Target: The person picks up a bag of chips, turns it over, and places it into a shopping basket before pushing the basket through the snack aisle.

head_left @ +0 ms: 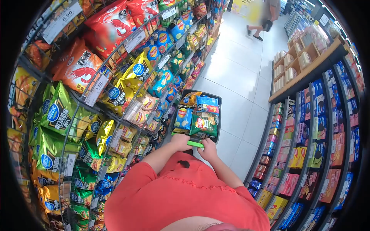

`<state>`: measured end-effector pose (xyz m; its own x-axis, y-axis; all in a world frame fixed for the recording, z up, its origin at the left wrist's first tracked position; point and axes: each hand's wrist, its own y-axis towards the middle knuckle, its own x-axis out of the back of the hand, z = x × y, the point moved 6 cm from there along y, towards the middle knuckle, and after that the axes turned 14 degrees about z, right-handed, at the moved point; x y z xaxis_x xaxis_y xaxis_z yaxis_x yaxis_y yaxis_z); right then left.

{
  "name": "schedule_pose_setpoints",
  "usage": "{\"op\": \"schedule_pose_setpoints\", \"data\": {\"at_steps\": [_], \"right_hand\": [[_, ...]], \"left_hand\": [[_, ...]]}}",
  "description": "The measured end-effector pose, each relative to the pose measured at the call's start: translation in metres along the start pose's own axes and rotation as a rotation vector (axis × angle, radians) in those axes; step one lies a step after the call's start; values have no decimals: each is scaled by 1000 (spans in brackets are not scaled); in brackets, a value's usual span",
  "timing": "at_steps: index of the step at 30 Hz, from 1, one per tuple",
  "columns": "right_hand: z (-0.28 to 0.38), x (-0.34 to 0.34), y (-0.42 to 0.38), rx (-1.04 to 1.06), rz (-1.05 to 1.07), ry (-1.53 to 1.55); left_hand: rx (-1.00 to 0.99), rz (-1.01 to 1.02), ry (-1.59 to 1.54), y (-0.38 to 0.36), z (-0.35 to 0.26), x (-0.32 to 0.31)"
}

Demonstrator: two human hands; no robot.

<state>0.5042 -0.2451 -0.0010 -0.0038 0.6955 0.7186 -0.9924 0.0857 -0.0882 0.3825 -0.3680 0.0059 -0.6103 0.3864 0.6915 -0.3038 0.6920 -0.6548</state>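
now both hands (pixel 194 146) clasp cart handle (pixel 195 144).

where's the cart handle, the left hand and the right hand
green cart handle (pixel 195 144), head view, on the bare stretch of bar between the hands
left hand (pixel 180 141), head view, on the back of the hand
right hand (pixel 208 149), head view, on the back of the hand

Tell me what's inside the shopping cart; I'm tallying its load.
The shopping cart holds snack bags, blue, green and yellow, heaped to its rim. Whatever lies beneath them is covered. Both hands, left hand and right hand, grip its green handle.
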Motion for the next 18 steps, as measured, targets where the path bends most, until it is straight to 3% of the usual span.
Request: {"op": "schedule_pose_setpoints", "data": {"at_steps": [4, 9, 18], "right_hand": [[7, -5, -32, -25, -178, -40], [1, -22, -53, -96, 10, -46], [13, -43, -87, -68, -14, -48]], "left_hand": [[13, -15, -60, -21, -12, -25], [-3, 10, -82, -41, -24, -53], [-43, 46, -83, -65, -28, -82]]}}
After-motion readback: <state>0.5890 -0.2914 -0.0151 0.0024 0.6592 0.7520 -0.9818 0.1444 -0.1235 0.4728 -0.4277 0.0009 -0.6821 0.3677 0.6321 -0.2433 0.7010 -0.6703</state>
